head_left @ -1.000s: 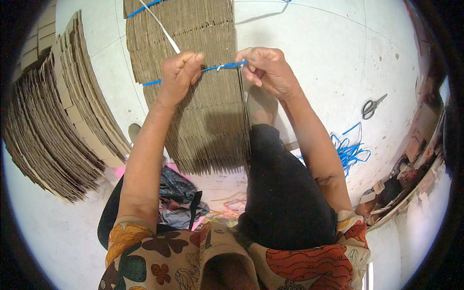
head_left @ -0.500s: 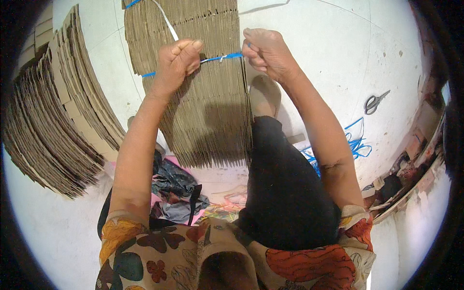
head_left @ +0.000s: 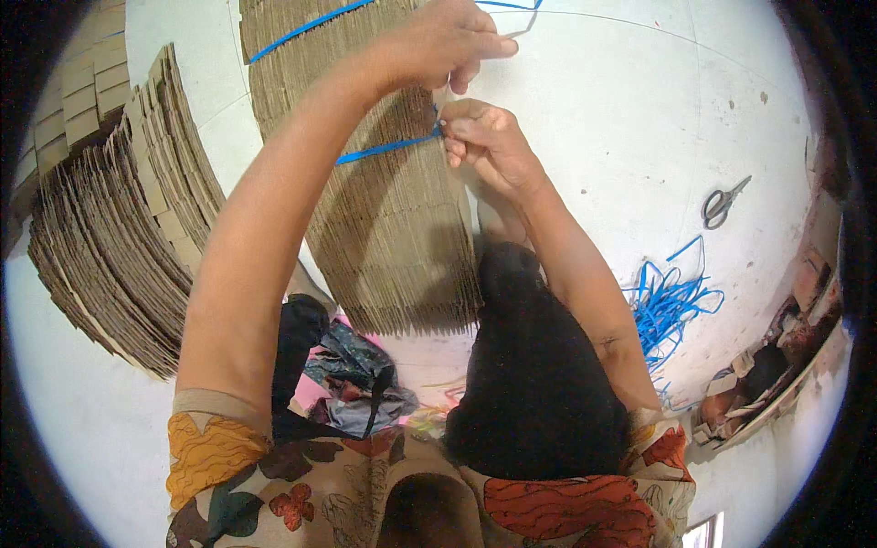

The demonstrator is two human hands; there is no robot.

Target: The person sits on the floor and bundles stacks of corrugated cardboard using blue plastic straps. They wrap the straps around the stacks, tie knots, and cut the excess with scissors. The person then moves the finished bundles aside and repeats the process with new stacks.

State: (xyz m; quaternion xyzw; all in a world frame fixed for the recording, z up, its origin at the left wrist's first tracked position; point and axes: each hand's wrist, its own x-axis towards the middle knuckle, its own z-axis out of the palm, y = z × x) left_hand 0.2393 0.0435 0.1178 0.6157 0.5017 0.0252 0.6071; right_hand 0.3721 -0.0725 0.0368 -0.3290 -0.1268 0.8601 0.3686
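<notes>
A long bundle of brown corrugated cardboard pieces (head_left: 393, 237), packed on edge, lies in front of me with blue straps across it. My right hand (head_left: 493, 142) is at the bundle's right edge. Its fingertips pinch the nearer blue strap (head_left: 388, 149) where it comes round that edge. Just above, my left hand (head_left: 448, 46) reaches across the bundle, palm down. Its fingers point right and downward, apart from each other, and no strap shows clearly between them. A farther blue strap (head_left: 311, 29) crosses the bundle beyond my left forearm.
More cardboard stacks (head_left: 110, 247) stand at the left. On the pale floor at the right lie scissors (head_left: 724, 203) and a tangle of blue strapping (head_left: 667, 306). Dark plastic (head_left: 352, 374) lies near my legs. Bricks and debris (head_left: 776, 365) line the right side.
My left hand has moved right and farther away, from over the bundle to above my right hand. My right hand has shifted slightly nearer to me; its fist has loosened into a pinch.
</notes>
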